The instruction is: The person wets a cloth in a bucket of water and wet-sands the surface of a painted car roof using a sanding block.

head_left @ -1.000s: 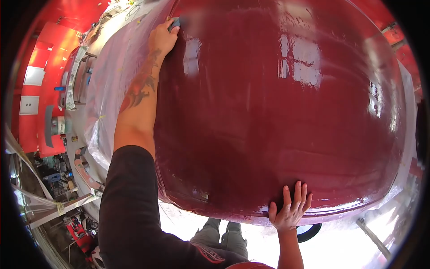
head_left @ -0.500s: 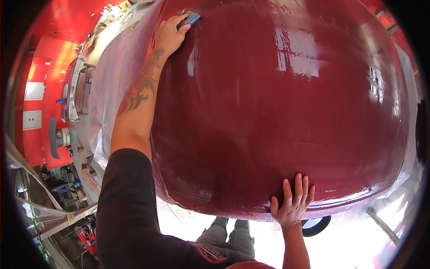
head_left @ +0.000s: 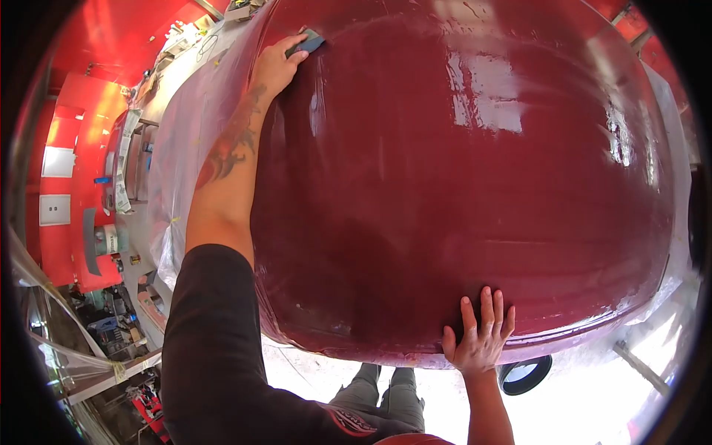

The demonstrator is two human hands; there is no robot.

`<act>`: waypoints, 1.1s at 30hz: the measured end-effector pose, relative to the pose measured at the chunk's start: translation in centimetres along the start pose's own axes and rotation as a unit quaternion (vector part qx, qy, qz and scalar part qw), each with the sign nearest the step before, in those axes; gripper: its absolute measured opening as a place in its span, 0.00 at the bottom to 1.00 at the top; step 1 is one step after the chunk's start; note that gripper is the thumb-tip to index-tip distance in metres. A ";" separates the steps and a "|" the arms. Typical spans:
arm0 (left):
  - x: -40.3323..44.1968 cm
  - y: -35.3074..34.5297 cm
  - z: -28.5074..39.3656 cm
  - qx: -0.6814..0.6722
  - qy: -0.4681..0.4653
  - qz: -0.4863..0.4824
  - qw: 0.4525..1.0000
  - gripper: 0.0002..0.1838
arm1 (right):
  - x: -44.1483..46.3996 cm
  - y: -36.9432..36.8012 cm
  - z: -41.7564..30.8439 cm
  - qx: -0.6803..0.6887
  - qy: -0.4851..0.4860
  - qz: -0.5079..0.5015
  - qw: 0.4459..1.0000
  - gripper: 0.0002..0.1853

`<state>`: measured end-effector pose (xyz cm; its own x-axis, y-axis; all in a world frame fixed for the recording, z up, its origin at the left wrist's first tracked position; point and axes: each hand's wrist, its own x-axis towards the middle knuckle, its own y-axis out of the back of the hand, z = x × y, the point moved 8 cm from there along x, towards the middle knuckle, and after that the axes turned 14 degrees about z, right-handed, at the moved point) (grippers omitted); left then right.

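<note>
A large, glossy, dark red car panel [head_left: 415, 185] fills the middle of the head view, with wet-looking streaks and bright reflections. My left hand [head_left: 278, 65] reaches to its far left edge, fingers closed around a small blue-grey sanding block [head_left: 308, 42] that rests on the surface. Part of the block is hidden under the fingers. Close to the near edge, my right hand [head_left: 478, 334] lies flat on the red paint with fingers spread, holding nothing.
Clear plastic sheeting [head_left: 196, 133] hangs along the panel's left side. A round black container [head_left: 525, 375] sits below the near edge, right of my legs. A cluttered bench [head_left: 182, 59] runs along the far left, and tools [head_left: 111, 330] lie at lower left.
The whole view has shifted slightly. The sanding block shows at a different angle in my left hand, slightly lower in view. My right hand stays flat on the panel.
</note>
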<state>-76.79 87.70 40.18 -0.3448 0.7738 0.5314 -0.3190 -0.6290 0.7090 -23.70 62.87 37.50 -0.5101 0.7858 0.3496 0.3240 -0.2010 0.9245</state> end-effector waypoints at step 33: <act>0.2 -1.0 0.1 0.027 0.009 0.025 0.999 0.22 | 0.3 0.5 -0.4 0.009 0.014 0.003 1.000 0.30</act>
<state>-76.48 88.50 39.64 -0.3741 0.7404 0.5584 -0.2533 -0.6608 0.7065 -24.02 62.77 38.08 -0.5303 0.7680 0.3592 0.3419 -0.1941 0.9195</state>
